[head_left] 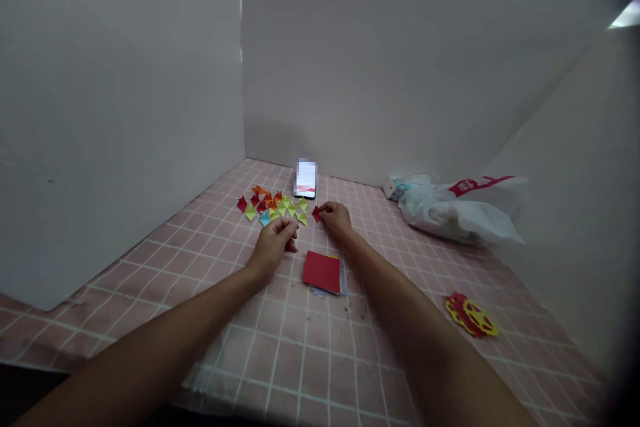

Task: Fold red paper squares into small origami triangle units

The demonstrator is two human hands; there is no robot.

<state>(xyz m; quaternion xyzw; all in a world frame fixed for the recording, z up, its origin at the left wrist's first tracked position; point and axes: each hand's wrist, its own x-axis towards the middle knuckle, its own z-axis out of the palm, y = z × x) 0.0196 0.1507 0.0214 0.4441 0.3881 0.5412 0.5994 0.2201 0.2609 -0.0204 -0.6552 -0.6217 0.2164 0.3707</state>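
My right hand [335,217] pinches a small red folded paper piece [316,213] between thumb and fingertips, at the right end of a group of similar pieces. My left hand [277,240] is closed just in front of the group, its fingers curled and nothing showing in them. The group has several pointed origami pieces, among them a red one [242,203], an orange one [277,197], a yellow-green one [250,212] and a light blue one [265,217]. Nearer to me, between my forearms, lies a stack of square paper [322,271], red on top with yellow and lilac edges underneath.
A lit phone [306,180] stands behind the folded pieces. To the right lie a white plastic bag [450,210] with red print, a small box [393,188] and red and yellow cut-out shapes [473,315]. Pale walls enclose the table with its pink checked cloth [240,360].
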